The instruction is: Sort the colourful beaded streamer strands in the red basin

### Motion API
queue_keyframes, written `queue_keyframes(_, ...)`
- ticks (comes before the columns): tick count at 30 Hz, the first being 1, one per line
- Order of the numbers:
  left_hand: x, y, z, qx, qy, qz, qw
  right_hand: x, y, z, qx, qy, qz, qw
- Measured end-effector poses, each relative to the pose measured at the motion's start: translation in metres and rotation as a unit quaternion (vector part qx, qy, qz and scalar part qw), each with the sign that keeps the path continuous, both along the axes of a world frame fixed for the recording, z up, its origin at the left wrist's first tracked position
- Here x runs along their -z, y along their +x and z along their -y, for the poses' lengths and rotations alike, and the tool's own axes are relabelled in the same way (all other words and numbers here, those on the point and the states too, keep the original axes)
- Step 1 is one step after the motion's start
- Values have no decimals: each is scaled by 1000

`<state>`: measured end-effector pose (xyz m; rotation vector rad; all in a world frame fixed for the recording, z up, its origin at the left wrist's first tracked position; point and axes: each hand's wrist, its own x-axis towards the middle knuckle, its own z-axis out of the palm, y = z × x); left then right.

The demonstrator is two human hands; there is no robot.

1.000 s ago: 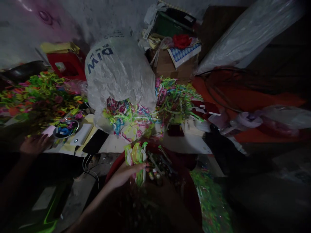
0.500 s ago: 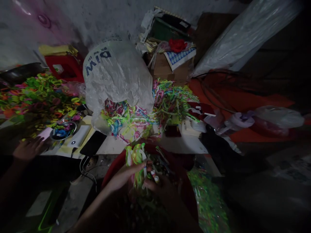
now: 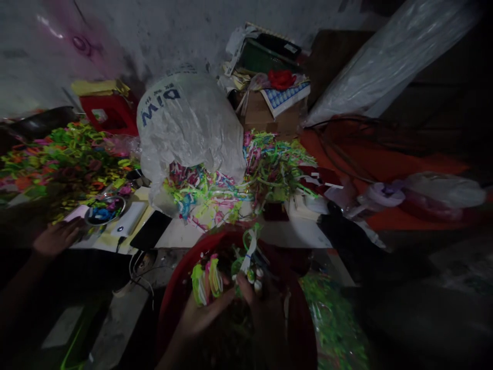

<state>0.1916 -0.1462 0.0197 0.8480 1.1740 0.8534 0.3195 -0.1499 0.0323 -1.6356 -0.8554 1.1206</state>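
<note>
Above a large red tub (image 3: 173, 277), my left hand (image 3: 200, 316) is closed around a bundle of yellow-green, pink and white cords (image 3: 207, 280). Close beside it, my right hand (image 3: 260, 303) pinches a white and green cord piece (image 3: 250, 252). Small white rounded bits (image 3: 257, 280) show at its fingers; their kind is too dim to tell. More small things lie in the tub, mostly hidden by shadow and my hands.
A white plastic sack (image 3: 188, 128) spills tangled cords (image 3: 273, 164) onto the table. A co-worker's hand (image 3: 57, 237) rests at left by a metal bowl (image 3: 103, 210) and a heap of coloured loops (image 3: 77, 159). A black phone (image 3: 151, 230) lies near the edge; a clear bag (image 3: 335, 324) is right.
My hands have moved apart and lower over the tub. The left bundle has shifted left and down, and the white and green cord now stands up at my right fingers.
</note>
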Motion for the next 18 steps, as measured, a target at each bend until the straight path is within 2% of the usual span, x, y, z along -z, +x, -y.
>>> queue_keyframes(3, 1, 5, 6, -25, 33, -7, 999, 7, -3, 2, -17, 7, 2, 1000)
queue_keyframes(6, 0, 6, 7, -43, 25, -52, 997, 10, -5, 4, -20, 19, 2, 1000)
queue_keyframes(10, -13, -2, -1, -47, 80, -140, 986, 0, 10, 6, 1, 70, 65, 995)
queue_keyframes(12, -23, -8, -6, -38, 111, -163, 980, -9, 23, 4, -72, 112, 117, 984)
queue_keyframes(15, -32, -16, -10, 1, 142, -192, 971, -19, 37, -4, -222, 154, 156, 950)
queue_keyframes(16, -33, -18, -11, 18, 153, -204, 967, -20, 39, -7, -239, 159, 165, 944)
queue_keyframes(18, -31, -22, -12, 57, 179, -233, 954, -21, 37, -11, -232, 155, 177, 944)
